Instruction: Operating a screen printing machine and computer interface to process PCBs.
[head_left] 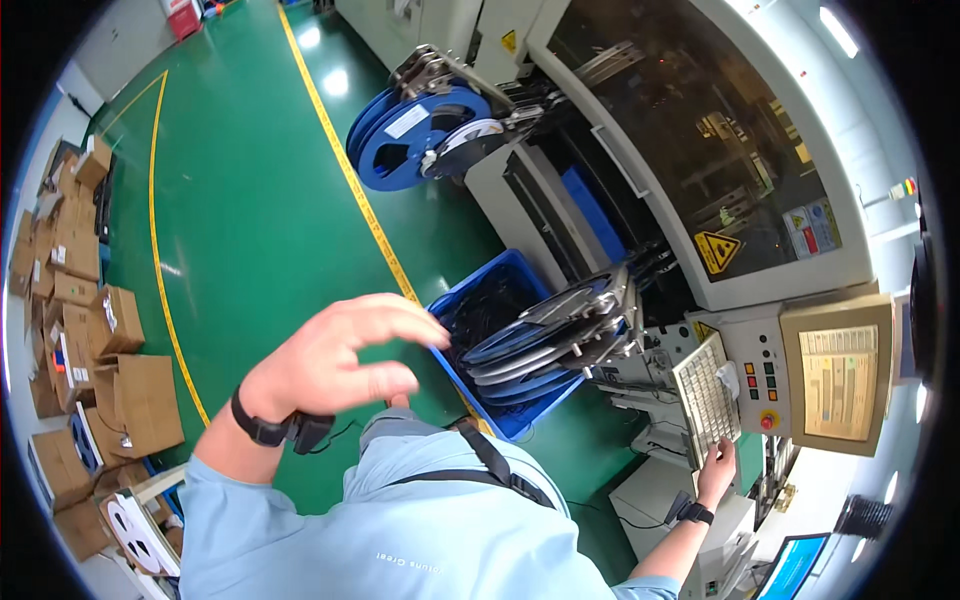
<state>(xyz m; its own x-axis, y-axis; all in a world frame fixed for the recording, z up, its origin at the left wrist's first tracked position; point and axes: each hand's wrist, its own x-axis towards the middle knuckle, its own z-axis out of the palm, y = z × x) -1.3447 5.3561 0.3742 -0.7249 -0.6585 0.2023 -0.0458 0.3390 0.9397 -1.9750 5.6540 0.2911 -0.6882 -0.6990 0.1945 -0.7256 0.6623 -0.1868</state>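
Observation:
My left hand (350,352) hovers over the green floor in front of my body, thumb and fingers apart and nothing between them. Off to the right, my right hand (716,470) reaches to the near end of a pale keyboard (704,393), its fingertips at the lower keys. Beside the keyboard stands a control panel (760,378) with coloured buttons and a red knob. A monitor (838,382) with a lit screen is mounted just right of that panel. Both wrists wear dark bands.
Ahead stands a large machine with a dark window (690,130). Blue component reels (425,135) hang from its feeders, and more reels (540,345) sit above a blue bin (510,270). Cardboard boxes (135,400) line the left side. Yellow tape (335,140) crosses the floor.

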